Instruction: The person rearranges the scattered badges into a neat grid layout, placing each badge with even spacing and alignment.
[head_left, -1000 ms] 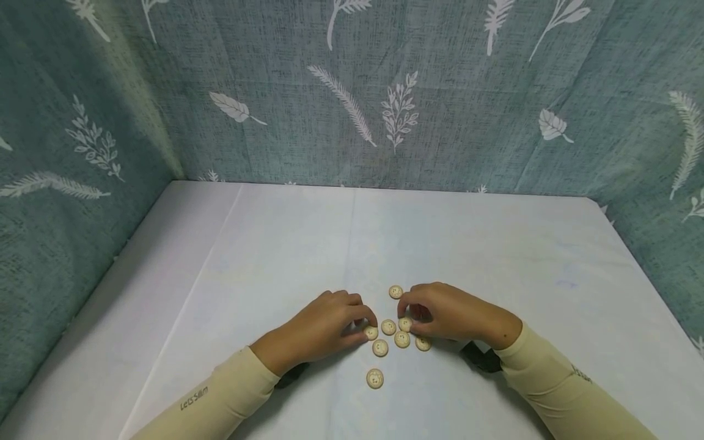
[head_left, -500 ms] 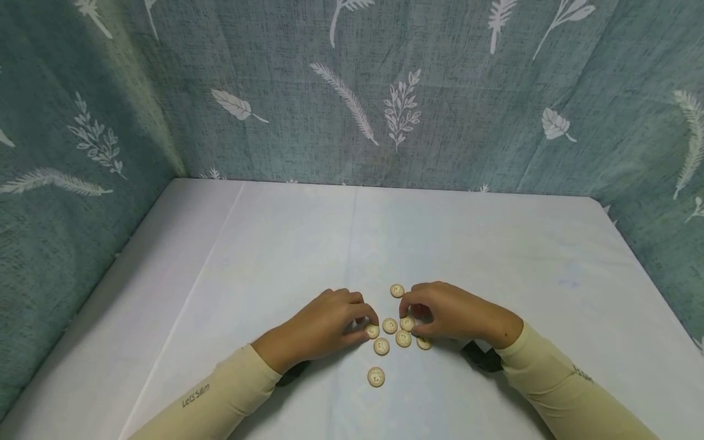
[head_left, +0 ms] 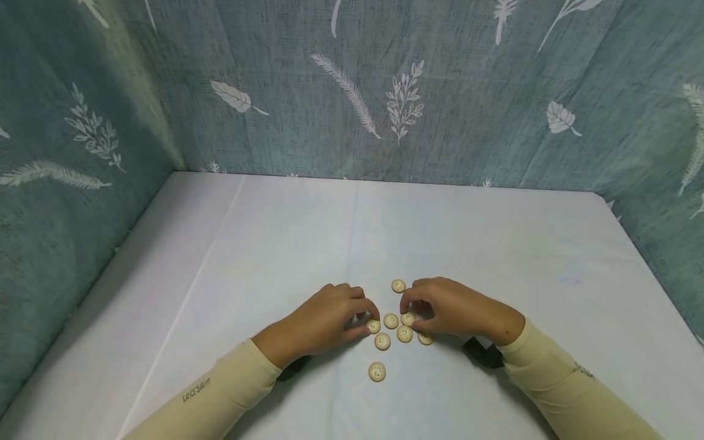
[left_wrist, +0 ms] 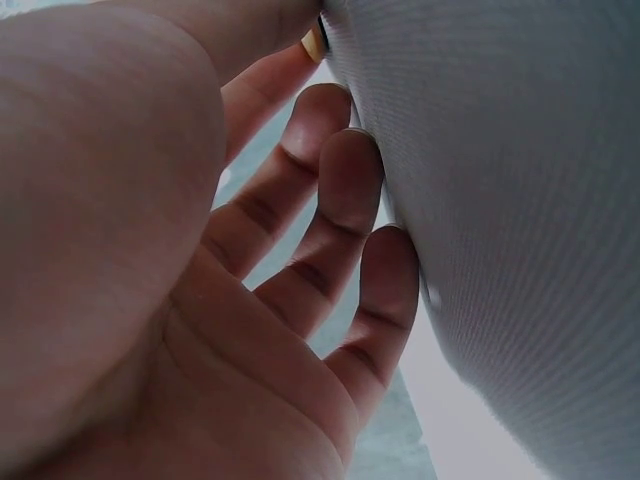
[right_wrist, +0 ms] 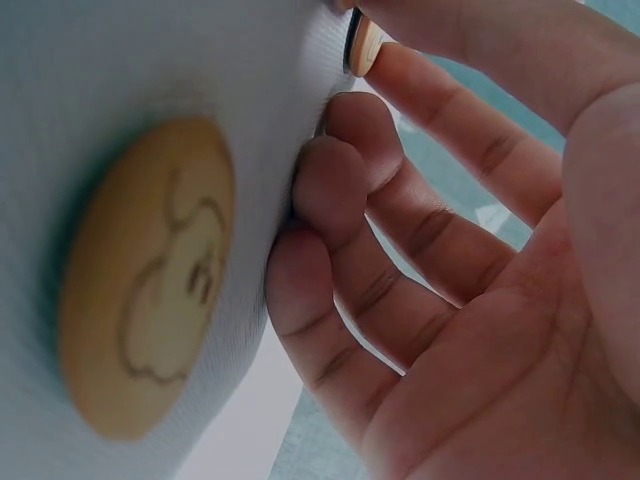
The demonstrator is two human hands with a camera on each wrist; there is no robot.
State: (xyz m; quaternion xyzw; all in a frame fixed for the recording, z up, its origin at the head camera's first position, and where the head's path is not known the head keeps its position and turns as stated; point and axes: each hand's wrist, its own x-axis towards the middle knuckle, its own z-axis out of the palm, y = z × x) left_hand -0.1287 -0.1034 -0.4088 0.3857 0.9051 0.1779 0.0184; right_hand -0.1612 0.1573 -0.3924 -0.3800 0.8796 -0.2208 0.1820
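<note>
Eight pale round discs (head_left: 391,321) are on the white tabletop (head_left: 275,244), bunched in the lower middle of the frame. Looks mid-job to me: two are in fingers, the other six just lie there loose and flat.

Done part, as far as I can judge: a rough cluster sits between the hands. What's left: the far disc (head_left: 398,285) is off above it and the near disc (head_left: 376,371) well below, so the spread doesn't read as finished.

Left hand (head_left: 324,315) has its thumb and index finger pinching the left disc (head_left: 373,326) at the left of the bunch, with the other fingers bent and tips down by the tabletop. Right hand (head_left: 459,308) does the same with the right disc (head_left: 407,318), its thumb right by the corner disc (head_left: 425,339). Neither hand has let go. Fair warning, both wrist views crop the pinched discs at the top edge, so I can't tell how firm the grips are.

Further out there are cream sleeves (head_left: 231,382), then a teal leaf-print curtain (head_left: 467,91) behind.
</note>
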